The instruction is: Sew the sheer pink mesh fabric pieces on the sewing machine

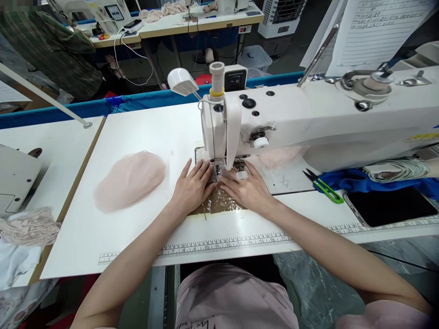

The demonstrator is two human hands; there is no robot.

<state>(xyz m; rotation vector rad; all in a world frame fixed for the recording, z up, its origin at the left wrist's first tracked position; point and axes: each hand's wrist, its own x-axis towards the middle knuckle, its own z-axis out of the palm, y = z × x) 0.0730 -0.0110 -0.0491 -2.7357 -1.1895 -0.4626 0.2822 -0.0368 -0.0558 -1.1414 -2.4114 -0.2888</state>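
Note:
A white sewing machine (318, 109) stands before me, its presser foot (218, 170) between my two hands. My left hand (192, 186) lies flat just left of the foot, fingers stretched forward. On the other side my right hand (247, 188) rests with its fingers spread, the fingertips close to the foot. Beneath both is a shiny brown patch (219, 201) that looks covered in clear film. Any small cloth under the fingers cannot be made out. A sheer pale pink fabric piece (132, 180) lies to the left, and more pale pink fabric (279, 156) is under the machine arm.
Green-handled snips (327, 189) and a dark-screened phone (391, 205) lie at the right, beside blue cloth (346, 180). A printed ruler (219, 244) runs along the table's front edge. Lace trim (29, 226) is at the far left. Another person's plaid sleeve (51, 55) shows behind.

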